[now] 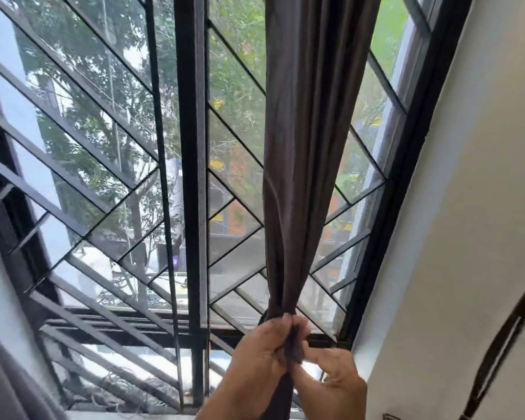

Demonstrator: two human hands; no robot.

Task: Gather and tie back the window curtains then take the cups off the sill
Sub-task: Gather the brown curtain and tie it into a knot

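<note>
A dark brown curtain (303,147) hangs in front of the right half of the window, gathered into a narrow bunch at its lower end. My left hand (255,356) wraps the bunch from the left, fingers closed on the fabric. My right hand (334,380) pinches the same bunch from the right, just below the left hand's fingertips. The fabric runs down between both hands and out of view at the bottom. No cups show in this view. A second dark curtain edge (0,377) shows at the bottom left.
Black window frame post (191,177) stands in the middle, with a diagonal metal grille (82,95) behind the glass. A cream wall (473,207) lies to the right. A dark strap (503,344) hangs on that wall. The white sill (134,415) shows at the bottom.
</note>
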